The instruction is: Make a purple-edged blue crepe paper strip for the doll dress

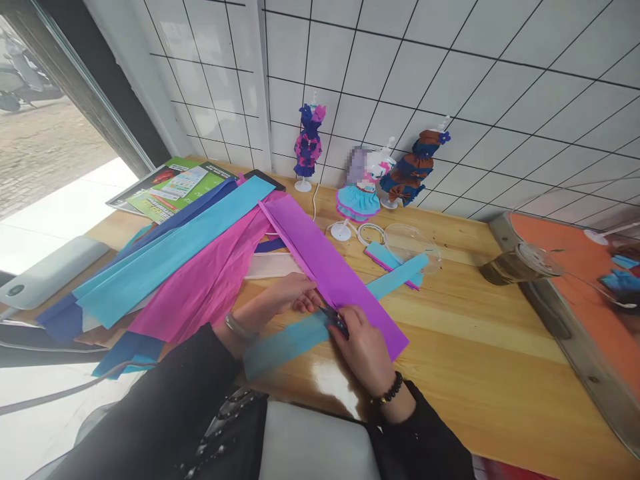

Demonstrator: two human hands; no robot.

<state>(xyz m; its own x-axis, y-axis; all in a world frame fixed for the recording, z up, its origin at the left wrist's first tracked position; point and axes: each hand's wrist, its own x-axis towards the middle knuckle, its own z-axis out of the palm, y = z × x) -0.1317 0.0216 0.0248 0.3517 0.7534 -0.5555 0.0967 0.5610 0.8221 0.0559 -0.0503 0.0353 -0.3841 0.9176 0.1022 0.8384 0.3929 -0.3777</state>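
Note:
A folded purple strip of crepe paper [330, 257] lies slantwise across the table in front of me. My left hand [296, 293] has its fingers curled in at the strip's near-left edge, pinching it. In my right hand [364, 343] is a small pair of dark scissors [337, 322], tips pointing left toward my left fingers, against the purple strip. Under the strip and my hands runs a light-blue strip [285, 345], its far end sticking out on the right. What lies between the blades is hidden.
Blue and pink crepe sheets [200, 293] pile up on the left by green booklets [175, 187]. Small dressed stands [357, 200] line the tiled wall, with tape rolls [371, 233] before them. A lidded cup [520, 263] stands right, near an orange panel [555, 280].

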